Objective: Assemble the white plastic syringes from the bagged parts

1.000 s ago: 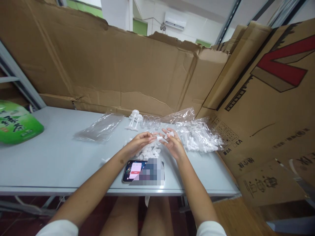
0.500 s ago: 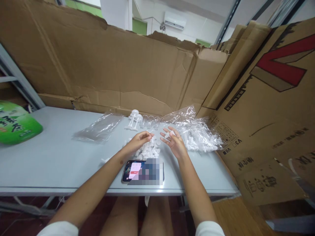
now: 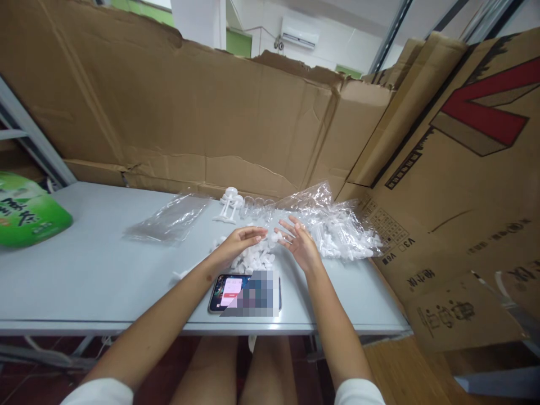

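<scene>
Two bare hands of yours work above the pale grey tabletop (image 3: 113, 270) in the head view, apart from each other. Your left hand (image 3: 236, 246) comes in over the left edge of a loose heap of small white plastic pieces (image 3: 255, 261), fingers bent and thumb close to them; you cannot tell from here whether that grip has anything in it. Your right hand (image 3: 304, 250) is on the heap's right, fingers spread, with one small white plastic piece (image 3: 275, 237) at their tips; whether the grip is grasping it or has released it cannot be told.

Just nearer you than the heap lies a phone with a lit screen (image 3: 231, 295), partly pixelated. Beyond the heap stand white plastic stems with round discs (image 3: 230, 205), clear ring-like pieces (image 3: 258, 207) to their right. A flat clear plastic bag (image 3: 169, 219) lies far left; a clear bag full of white parts (image 3: 343, 233) lies right.
</scene>
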Demonstrator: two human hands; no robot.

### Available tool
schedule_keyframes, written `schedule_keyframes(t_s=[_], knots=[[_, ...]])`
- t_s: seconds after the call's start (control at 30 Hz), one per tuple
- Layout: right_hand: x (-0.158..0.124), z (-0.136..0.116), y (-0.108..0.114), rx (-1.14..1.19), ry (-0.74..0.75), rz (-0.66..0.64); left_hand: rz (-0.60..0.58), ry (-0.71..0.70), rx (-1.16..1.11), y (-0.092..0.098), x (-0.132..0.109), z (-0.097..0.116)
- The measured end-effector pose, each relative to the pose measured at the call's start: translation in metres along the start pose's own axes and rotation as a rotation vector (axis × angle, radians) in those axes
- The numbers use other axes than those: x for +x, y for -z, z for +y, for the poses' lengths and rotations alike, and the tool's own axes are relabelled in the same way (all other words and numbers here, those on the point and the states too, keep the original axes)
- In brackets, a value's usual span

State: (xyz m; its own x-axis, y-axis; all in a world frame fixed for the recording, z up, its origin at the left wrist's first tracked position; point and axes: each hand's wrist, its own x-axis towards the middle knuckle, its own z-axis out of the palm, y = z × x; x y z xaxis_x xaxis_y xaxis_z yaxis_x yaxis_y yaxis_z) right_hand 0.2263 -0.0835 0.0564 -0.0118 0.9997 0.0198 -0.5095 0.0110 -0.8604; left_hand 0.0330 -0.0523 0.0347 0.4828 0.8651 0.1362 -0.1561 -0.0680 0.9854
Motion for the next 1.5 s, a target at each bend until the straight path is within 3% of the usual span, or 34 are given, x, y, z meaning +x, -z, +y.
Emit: schedule_keyframes(t_s=[0.27,0.57,0.93,1.07,1.2,1.3,1.4,1.5], knots=[[0.002,0.003,0.003,0.013,0.000,0.002,0.029,-0.008,0.061,0.001,0.002,-0.007],[0.002,0.002,0.004,0.012,-0.003,0.033,0.110,-0.129,0.432,0.001,0.002,-0.008],[0.006,-0.001,0.011,0.051,0.041,0.118,0.159,-0.179,0.603,0.004,0.000,-0.011],[0.007,-0.004,0.014,0.106,0.068,0.118,0.334,-0.230,0.508,0.004,0.001,-0.005],[0.005,-0.007,0.012,0.097,0.051,0.064,0.477,-0.219,0.229,0.010,0.003,0.003],[0.002,-0.009,0.009,0.049,0.013,-0.037,0.402,-0.132,0.019,0.013,0.003,0.008],[-0.001,-0.010,0.007,0.001,-0.038,-0.114,0.306,-0.064,-0.022,0.014,0.002,0.011],[-0.001,-0.009,0.006,-0.027,-0.035,-0.099,0.345,-0.075,0.033,0.013,0.002,0.010]])
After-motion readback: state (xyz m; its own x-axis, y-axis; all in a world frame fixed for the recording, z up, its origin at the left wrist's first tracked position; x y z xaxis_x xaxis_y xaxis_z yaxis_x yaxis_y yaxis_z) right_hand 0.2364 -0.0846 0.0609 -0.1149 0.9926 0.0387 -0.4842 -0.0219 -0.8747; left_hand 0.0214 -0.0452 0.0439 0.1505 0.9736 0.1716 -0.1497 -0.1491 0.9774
